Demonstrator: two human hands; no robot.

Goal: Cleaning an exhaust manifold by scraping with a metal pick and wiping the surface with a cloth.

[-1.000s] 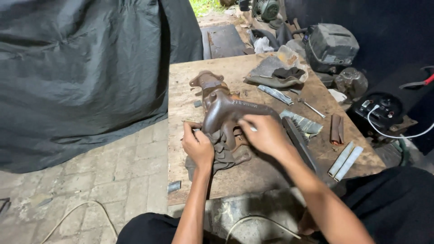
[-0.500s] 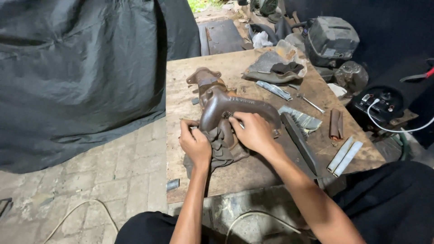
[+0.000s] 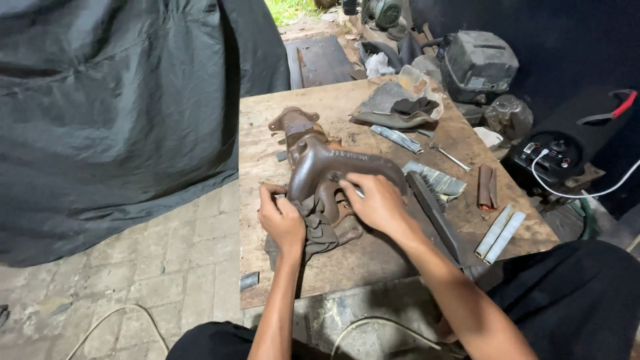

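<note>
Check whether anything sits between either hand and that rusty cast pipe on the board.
Nothing visible does. The right hand rests directly on the rusty pipe casting, a thin metal tool under its fingers. The left hand grips the dark rag bunched against the casting's lower end, so only that rag lies between them.

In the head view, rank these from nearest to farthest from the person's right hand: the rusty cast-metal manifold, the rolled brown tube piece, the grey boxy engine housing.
1. Rusty cast-metal manifold: directly under the right hand, touching it.
2. Rolled brown tube piece: to the hand's right, near the wooden board's edge.
3. Grey boxy engine housing: far back right, beyond the board.
</note>
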